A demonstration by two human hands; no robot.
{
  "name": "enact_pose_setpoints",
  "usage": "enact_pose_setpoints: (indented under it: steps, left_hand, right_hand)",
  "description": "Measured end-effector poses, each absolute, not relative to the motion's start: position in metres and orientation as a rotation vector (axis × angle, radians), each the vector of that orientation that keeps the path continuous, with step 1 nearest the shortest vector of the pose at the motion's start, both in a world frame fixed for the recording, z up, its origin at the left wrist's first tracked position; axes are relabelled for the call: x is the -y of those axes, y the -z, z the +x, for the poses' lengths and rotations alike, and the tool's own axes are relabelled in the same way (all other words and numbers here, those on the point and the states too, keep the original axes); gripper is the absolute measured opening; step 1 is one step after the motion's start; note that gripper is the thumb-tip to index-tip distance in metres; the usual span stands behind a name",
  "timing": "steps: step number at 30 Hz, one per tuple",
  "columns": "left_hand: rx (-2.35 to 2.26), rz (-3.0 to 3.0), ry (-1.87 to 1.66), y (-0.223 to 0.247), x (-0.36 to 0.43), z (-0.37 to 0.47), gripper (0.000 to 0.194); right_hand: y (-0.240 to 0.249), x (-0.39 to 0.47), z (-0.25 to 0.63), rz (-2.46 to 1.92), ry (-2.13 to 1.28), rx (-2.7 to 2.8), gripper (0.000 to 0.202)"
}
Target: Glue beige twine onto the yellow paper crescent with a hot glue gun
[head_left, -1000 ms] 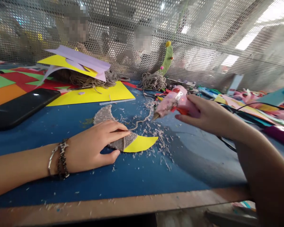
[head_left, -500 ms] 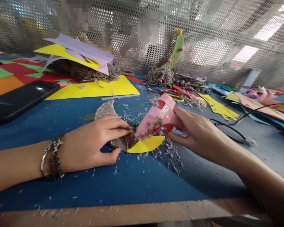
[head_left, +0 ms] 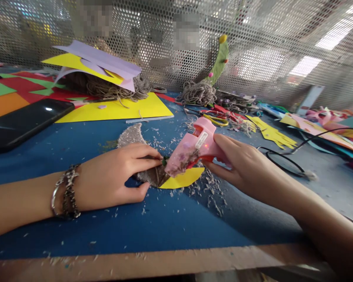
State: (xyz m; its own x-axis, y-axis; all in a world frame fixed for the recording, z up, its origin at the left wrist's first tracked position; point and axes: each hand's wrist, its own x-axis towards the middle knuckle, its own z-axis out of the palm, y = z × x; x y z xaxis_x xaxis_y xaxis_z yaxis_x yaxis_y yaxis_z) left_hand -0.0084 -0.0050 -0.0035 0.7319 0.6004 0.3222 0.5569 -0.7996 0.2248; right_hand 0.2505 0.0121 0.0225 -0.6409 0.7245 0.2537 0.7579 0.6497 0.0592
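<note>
My right hand (head_left: pixel 238 164) is wrapped round a pink glue gun (head_left: pixel 191 147), whose nozzle points down-left at the craft piece. That piece is a curved shape with a grey, yarn-like covered part (head_left: pixel 132 135), a brown middle (head_left: pixel 155 176) and a bare yellow tip (head_left: pixel 184 179). My left hand (head_left: pixel 114 174) presses on its middle, thumb at the near edge and fingers at the far edge, closed on it. A small dark green bit (head_left: pixel 164 160) shows between my left fingertips and the nozzle.
A black phone (head_left: pixel 29 121) lies at the left by coloured paper. Behind are a yellow sheet (head_left: pixel 120 109), grey yarn (head_left: pixel 198 93), yellow-handled scissors (head_left: pixel 216 119) and a green curved craft (head_left: pixel 220 60) against a perforated metal screen (head_left: pixel 159 51). A black cable (head_left: pixel 285 162) loops at the right.
The glue gun and my right hand have shifted slightly left, the nozzle passing a little further over the brown middle. My left hand has stayed in place.
</note>
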Motion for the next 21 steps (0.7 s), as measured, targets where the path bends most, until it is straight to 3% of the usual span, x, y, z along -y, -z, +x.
enact_pose_setpoints:
  steps: [21]
  left_hand:
    - [-0.951, 2.804, -0.552, 0.0055, 0.0038, -0.0099, 0.037]
  right_hand:
    - [-0.0263, -0.0157, 0.2535, -1.241, 0.302, 2.668, 0.016]
